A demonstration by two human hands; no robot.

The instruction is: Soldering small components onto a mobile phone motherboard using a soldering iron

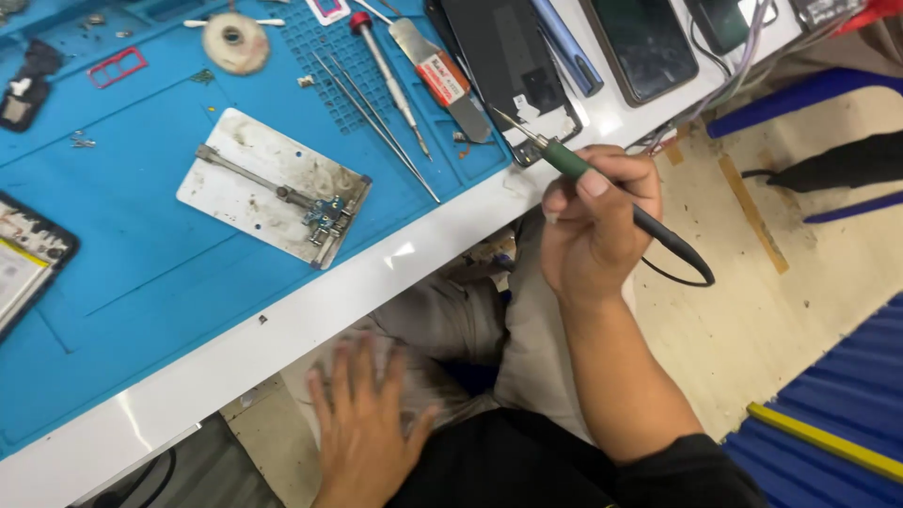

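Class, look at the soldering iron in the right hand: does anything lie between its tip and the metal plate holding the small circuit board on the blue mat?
Yes. Thin tweezers and a screwdriver lie on the mat between the soldering iron tip and the metal plate.

A soldering iron (602, 188) with a green grip, thin metal tip and black cable is held tilted at the right, tip pointing far-left over the table edge.

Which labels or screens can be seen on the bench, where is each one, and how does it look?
Phone screen: top edge, right of centre, dark glossy rectangle, unlit.
Label on the flat tool: top centre, small white and red rectangle.
Opened phone: left edge, black frame, pale inside.
Soldering iron in the right hand: no label visible.
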